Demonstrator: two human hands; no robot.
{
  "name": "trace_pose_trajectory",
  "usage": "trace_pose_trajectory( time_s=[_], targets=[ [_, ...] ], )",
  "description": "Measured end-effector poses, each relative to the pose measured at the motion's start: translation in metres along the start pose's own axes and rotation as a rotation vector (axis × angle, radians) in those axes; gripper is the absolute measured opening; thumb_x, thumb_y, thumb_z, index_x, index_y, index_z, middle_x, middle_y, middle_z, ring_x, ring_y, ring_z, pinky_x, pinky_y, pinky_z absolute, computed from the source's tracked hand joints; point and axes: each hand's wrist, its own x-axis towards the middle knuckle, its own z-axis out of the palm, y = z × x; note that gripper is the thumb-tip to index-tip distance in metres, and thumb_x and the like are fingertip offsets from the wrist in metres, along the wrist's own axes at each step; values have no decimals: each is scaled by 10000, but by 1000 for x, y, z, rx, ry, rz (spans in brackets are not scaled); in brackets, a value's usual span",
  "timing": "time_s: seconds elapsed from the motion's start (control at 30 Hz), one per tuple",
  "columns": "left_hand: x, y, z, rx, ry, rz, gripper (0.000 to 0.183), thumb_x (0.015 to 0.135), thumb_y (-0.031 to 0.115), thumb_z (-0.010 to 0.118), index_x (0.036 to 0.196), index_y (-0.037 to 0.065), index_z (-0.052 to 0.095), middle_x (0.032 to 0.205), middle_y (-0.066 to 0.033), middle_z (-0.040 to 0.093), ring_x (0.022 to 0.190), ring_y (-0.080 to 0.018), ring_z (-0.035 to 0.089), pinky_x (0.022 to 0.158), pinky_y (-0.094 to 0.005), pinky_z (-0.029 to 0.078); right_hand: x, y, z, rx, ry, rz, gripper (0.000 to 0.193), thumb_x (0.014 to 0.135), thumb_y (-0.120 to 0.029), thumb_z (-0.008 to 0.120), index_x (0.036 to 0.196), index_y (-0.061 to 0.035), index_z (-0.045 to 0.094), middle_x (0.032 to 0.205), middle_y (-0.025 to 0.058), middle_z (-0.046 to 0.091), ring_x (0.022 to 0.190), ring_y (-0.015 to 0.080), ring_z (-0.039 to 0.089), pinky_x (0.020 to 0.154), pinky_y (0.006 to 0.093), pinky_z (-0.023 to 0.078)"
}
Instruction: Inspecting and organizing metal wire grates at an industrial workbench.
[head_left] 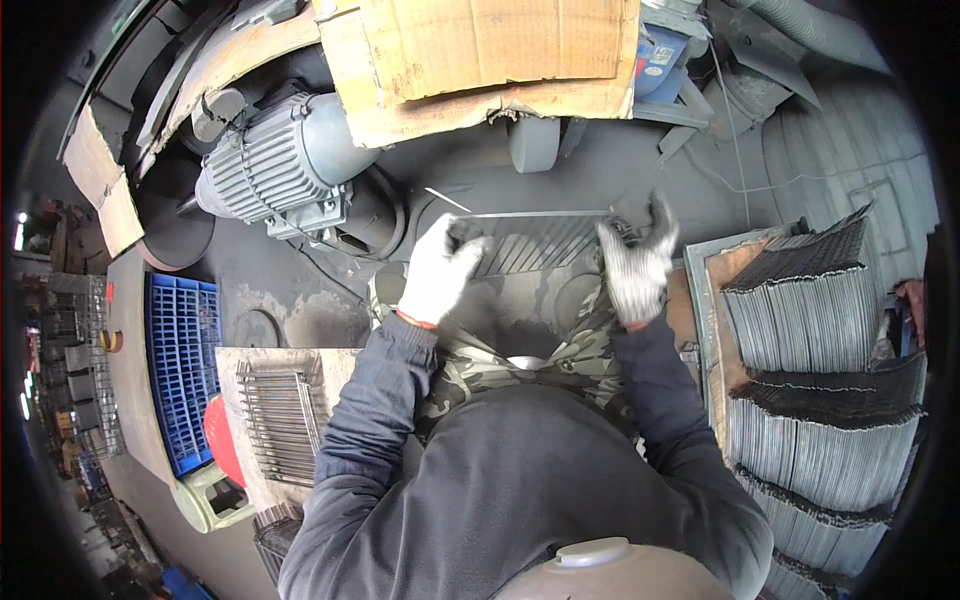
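Observation:
Both my hands wear white work gloves with darkened fingers. Between them, over my lap, is a dark flat metal grate (pixel 535 247) with slanted slots and a thin bright far edge. My left hand (pixel 442 270) is closed on its left end, fingers curled over the edge. At the right end is my right hand (pixel 638 265), slightly blurred; its thumb lies by the grate's edge and its fingers stand apart from the thumb, pointing away from me. Beyond the grate, a grey wheel (pixel 534 145) shows below a cardboard sheet (pixel 490 50).
Tall stacks of slotted metal plates (pixel 825 440) stand at my right. On my left are a board with metal grates (pixel 275 425), a red stool (pixel 222 440), a blue plastic crate (pixel 185 370) and a green stool (pixel 210 500). A grey electric motor (pixel 275 165) sits at the far left.

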Motion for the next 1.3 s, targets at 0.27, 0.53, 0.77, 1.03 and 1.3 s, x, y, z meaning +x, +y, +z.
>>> trace_pose_trajectory(
  time_s=[0.27,0.53,0.77,1.03,1.3],
  targets=[
    [-3,52,31,479,247,675,570,789,153,896,1293,51,650,1320,-193,644,1220,-403,615,1092,-461,488,-1,-34,-25,50,-540,18,269,914,-134,821,1150,-46,728,1062,107,773,1020,218,737,944,373,564],
    [-27,8,69,-751,338,-223,654,965,183,794,1493,-8,458,1378,-211,625,1207,-283,656,1042,-393,545,-17,-44,-9,1276,-90,659,232,1033,-57,681,1261,-22,652,1203,143,723,1047,259,715,974,432,601],
    [-14,11,55,-868,235,-173,190,1021,-28,654,934,79,524,873,-44,632,750,-137,639,693,-280,538,-45,5,-10,1109,-28,779,441,1082,-193,644,1443,40,544,1374,159,652,1251,262,652,1061,415,550],
    [4,-10,57,-501,81,-223,125,1010,81,728,1045,33,618,843,-21,677,678,-86,607,614,-260,490,39,19,-18,712,-237,594,323,989,-71,738,1292,-4,651,1133,63,716,974,153,648,893,330,556],
    [51,-27,91,-529,-23,-349,143,998,111,746,1062,41,639,873,-8,694,758,-84,616,696,-265,521,57,72,-15,528,-349,756,236,993,-54,721,1221,-21,670,1076,51,732,877,134,681,769,328,579]
  ],
)
